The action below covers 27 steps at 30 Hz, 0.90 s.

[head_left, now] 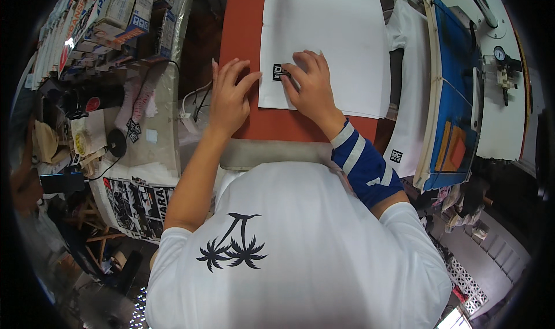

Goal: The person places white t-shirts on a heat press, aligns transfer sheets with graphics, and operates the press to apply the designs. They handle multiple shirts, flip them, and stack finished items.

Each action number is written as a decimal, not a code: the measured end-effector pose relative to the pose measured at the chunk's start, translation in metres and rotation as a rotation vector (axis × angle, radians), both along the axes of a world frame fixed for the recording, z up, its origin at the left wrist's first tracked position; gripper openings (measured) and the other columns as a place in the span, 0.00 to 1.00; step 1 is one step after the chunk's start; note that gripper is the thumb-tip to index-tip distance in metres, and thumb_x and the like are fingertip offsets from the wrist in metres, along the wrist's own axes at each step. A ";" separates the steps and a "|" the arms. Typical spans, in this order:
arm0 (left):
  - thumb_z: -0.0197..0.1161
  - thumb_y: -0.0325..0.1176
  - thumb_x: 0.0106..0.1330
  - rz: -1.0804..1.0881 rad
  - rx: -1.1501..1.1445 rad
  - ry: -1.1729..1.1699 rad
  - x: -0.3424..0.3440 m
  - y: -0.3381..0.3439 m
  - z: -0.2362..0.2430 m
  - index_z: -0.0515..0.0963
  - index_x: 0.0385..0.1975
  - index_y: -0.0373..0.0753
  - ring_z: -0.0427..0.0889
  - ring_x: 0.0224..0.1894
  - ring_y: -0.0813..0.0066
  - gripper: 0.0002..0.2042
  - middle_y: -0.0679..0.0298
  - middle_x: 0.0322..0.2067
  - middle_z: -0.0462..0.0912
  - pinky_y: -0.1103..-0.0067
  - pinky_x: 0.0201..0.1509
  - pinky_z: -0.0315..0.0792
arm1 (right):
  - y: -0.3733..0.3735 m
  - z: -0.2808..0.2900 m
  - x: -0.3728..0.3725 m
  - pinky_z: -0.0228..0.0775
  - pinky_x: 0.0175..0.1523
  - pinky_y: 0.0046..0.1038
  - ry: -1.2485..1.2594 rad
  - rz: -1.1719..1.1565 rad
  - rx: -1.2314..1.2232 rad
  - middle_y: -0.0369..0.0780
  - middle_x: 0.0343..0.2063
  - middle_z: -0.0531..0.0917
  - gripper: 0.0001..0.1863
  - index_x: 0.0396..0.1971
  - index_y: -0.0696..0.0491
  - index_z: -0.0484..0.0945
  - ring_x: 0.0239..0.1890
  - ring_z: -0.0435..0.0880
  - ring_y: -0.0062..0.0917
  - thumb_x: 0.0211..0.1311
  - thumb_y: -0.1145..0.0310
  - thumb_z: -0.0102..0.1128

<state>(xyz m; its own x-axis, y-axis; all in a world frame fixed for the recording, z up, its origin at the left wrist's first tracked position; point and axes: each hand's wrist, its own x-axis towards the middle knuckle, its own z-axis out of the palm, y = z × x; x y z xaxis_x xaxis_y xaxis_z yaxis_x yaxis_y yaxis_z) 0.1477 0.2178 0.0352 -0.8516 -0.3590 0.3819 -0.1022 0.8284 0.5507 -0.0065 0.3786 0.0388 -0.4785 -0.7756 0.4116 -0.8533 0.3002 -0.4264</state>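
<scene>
A small black square patch (278, 72) with white lettering lies near the left edge of a white cloth or sheet (329, 28). This white piece is spread over a red-orange board (243, 25). My right hand (312, 87) rests on the white piece, with its index finger and thumb apart at the right side of the patch, partly covering it. My left hand (232, 95) is over the board at the white piece's left edge, fingers spread, one fingertip reaching that edge. Whether that fingertip touches the edge I cannot tell.
To the right hangs a white garment (407, 86) with a similar black square (396, 156), beside a blue wood-framed panel (457, 92). A pressure gauge (499, 53) sits on the white machine. At left are stacked boxes (124, 14), a cable and a cluttered table (159, 138).
</scene>
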 end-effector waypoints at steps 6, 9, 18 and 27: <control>0.58 0.18 0.59 -0.104 -0.112 -0.143 -0.012 -0.001 0.009 0.85 0.53 0.59 0.70 0.64 0.61 0.27 0.63 0.59 0.75 0.47 0.76 0.47 | 0.000 0.001 0.000 0.55 0.71 0.58 0.007 -0.005 0.005 0.45 0.51 0.78 0.13 0.41 0.51 0.84 0.60 0.72 0.45 0.56 0.66 0.70; 0.59 0.20 0.59 -0.082 -0.166 -0.141 -0.013 -0.001 0.003 0.86 0.51 0.61 0.70 0.64 0.62 0.26 0.64 0.59 0.75 0.47 0.76 0.48 | 0.001 0.000 -0.002 0.55 0.71 0.56 -0.013 -0.006 -0.020 0.45 0.50 0.79 0.12 0.41 0.50 0.85 0.59 0.73 0.44 0.56 0.67 0.70; 0.58 0.19 0.58 -0.072 -0.174 -0.160 -0.013 -0.001 0.004 0.87 0.50 0.61 0.70 0.63 0.62 0.26 0.65 0.58 0.75 0.49 0.76 0.49 | 0.004 -0.003 -0.005 0.55 0.73 0.53 -0.055 -0.006 -0.038 0.44 0.50 0.80 0.10 0.39 0.50 0.86 0.60 0.74 0.42 0.57 0.67 0.68; 0.58 0.18 0.57 -0.069 -0.130 -0.129 -0.012 -0.003 0.005 0.87 0.48 0.57 0.72 0.63 0.62 0.25 0.65 0.57 0.77 0.50 0.77 0.50 | 0.003 -0.003 -0.004 0.55 0.73 0.53 -0.047 -0.014 -0.029 0.44 0.50 0.80 0.10 0.39 0.50 0.86 0.60 0.74 0.42 0.56 0.67 0.69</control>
<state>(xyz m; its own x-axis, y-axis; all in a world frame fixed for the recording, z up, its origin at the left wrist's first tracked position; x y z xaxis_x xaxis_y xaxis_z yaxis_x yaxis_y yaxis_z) 0.1356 0.2143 0.0405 -0.9176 -0.2527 0.3070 -0.1057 0.8994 0.4242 -0.0100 0.3816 0.0363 -0.5081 -0.7571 0.4106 -0.8282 0.2987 -0.4742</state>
